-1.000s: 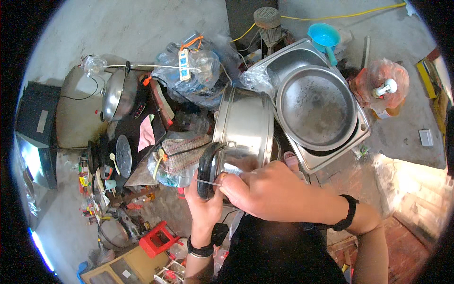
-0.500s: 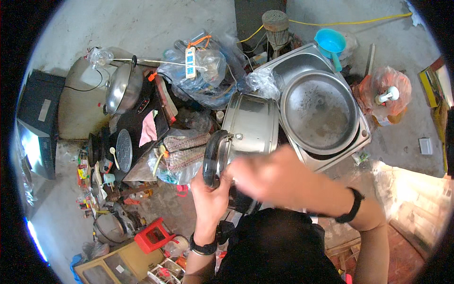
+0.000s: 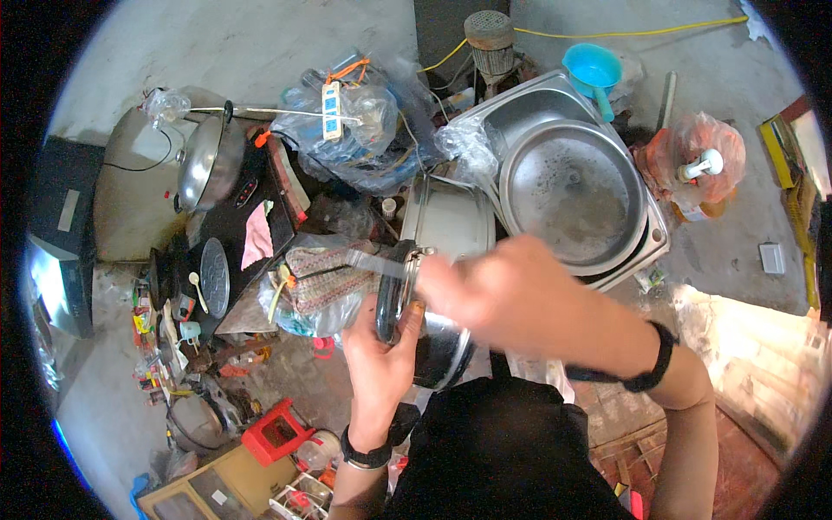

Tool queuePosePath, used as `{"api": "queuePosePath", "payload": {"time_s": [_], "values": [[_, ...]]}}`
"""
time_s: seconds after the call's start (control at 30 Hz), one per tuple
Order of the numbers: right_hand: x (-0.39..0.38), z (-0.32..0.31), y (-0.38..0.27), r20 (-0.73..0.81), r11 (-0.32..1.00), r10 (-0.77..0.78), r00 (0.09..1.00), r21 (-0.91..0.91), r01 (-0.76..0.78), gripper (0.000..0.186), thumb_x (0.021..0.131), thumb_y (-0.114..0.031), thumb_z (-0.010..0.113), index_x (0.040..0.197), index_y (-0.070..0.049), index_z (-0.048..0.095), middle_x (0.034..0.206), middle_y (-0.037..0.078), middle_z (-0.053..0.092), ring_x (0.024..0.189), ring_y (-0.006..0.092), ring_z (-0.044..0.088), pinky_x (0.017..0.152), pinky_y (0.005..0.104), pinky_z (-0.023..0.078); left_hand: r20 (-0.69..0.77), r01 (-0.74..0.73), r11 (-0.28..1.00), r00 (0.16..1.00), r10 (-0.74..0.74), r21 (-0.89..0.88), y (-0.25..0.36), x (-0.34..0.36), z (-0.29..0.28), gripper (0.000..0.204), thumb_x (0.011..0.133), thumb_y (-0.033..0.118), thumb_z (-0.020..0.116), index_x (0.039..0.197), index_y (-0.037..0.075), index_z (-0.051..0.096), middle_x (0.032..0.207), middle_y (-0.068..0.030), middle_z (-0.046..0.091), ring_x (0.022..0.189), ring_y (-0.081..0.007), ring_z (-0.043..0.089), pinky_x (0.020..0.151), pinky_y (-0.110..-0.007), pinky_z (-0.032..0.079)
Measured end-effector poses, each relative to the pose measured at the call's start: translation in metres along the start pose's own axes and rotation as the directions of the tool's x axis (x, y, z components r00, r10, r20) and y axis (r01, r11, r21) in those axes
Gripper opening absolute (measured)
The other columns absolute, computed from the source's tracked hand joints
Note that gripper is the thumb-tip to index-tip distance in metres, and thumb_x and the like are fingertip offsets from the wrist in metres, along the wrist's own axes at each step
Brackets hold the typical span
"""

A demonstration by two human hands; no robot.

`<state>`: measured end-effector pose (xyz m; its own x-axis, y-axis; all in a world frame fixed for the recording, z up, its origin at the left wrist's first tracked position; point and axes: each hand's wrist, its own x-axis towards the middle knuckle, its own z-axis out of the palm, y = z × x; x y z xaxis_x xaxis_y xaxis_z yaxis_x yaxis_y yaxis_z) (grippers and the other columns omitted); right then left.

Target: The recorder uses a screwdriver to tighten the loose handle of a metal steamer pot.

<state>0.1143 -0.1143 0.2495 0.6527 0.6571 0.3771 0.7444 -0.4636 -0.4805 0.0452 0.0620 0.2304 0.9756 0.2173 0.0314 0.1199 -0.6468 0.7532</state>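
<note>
A large steel pot (image 3: 451, 217) lies tilted at the middle, its black side handle (image 3: 392, 303) facing left. My left hand (image 3: 379, 351) is closed round the lower end of that handle, thumb at its right side. My right hand (image 3: 494, 286), smeared by motion, is a fist just over the pot's wall. From it a pale grey blade-like tool (image 3: 374, 263) sticks out leftward across the handle. The tool is too blurred to name its kind. Left of the handle is a woven patterned cloth item (image 3: 328, 279) in a clear plastic bag.
A steel sink (image 3: 656, 232) with a wide steel basin (image 3: 572, 195) stands right of the pot. A blue dipper (image 3: 592, 68) lies behind it. At left, a lidded wok (image 3: 211, 160) and a pink cloth (image 3: 257, 236) sit on a black cooktop. A red plastic frame (image 3: 277, 432) lies lower left.
The grey tool now shows beyond my right fist, which has shifted slightly right and up. My left hand stays on the handle. The whole view has shifted a little.
</note>
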Motion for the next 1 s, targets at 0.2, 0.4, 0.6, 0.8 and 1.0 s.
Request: {"api": "queuePosePath", "payload": {"time_s": [0.2,0.4,0.6,0.8,1.0], "values": [[0.001,-0.007,0.003,-0.037,1.000,-0.015,0.999,0.003,0.015,0.013,0.075,-0.015,0.057,0.078,-0.003,0.053,0.048,0.007,0.055,0.045,0.0231,0.061,0.041,0.0349,0.048,0.026,-0.063,0.995,0.998,0.061,0.071,0.006,-0.002,-0.003,0.014,0.071,0.000,0.063,0.084,0.000,0.057,0.060,-0.0109,0.055,0.052,-0.0134,0.049,0.051,-0.030,0.042],[-0.004,-0.009,-0.014,0.018,0.998,-0.053,0.998,-0.046,0.053,0.015,0.075,-0.015,0.058,0.079,-0.002,0.053,0.049,0.009,0.056,0.044,0.0224,0.061,0.040,0.0347,0.048,0.025,-0.281,0.940,0.959,0.282,0.191,0.000,-0.007,-0.008,0.016,0.074,0.005,0.066,0.087,0.002,0.056,0.061,-0.0136,0.056,0.051,-0.0272,0.054,0.052,-0.035,0.044],[-0.008,-0.001,-0.029,0.038,0.994,-0.105,0.994,0.014,0.104,0.015,0.075,-0.015,0.058,0.080,-0.001,0.054,0.050,0.009,0.057,0.045,0.0237,0.061,0.040,0.0353,0.048,0.023,-0.263,0.965,0.965,0.263,0.015,-0.009,-0.002,-0.001,0.017,0.074,0.006,0.067,0.087,0.001,0.057,0.060,-0.0134,0.055,0.048,-0.0240,0.053,0.050,-0.034,0.043],[-0.006,-0.002,-0.016,0.071,0.999,-0.048,0.996,-0.007,0.049,0.016,0.076,-0.016,0.057,0.080,-0.001,0.053,0.050,0.009,0.057,0.045,0.0233,0.062,0.040,0.0354,0.048,0.040,-0.113,0.985,0.993,0.109,0.129,0.002,-0.004,-0.004,0.018,0.070,0.000,0.063,0.087,0.000,0.057,0.062,-0.0139,0.056,0.049,-0.0235,0.053,0.052,-0.034,0.044],[-0.005,0.003,0.002,-0.055,0.999,0.035,0.998,-0.008,-0.035,0.020,0.074,-0.018,0.060,0.076,-0.003,0.047,0.048,0.009,0.056,0.045,0.0260,0.061,0.040,0.0350,0.049,0.042,-0.111,0.985,0.993,0.106,0.132,0.008,0.003,-0.004,0.019,0.075,0.010,0.068,0.091,0.004,0.058,0.064,-0.0140,0.058,0.051,-0.0234,0.054,0.053,-0.034,0.044]]}}
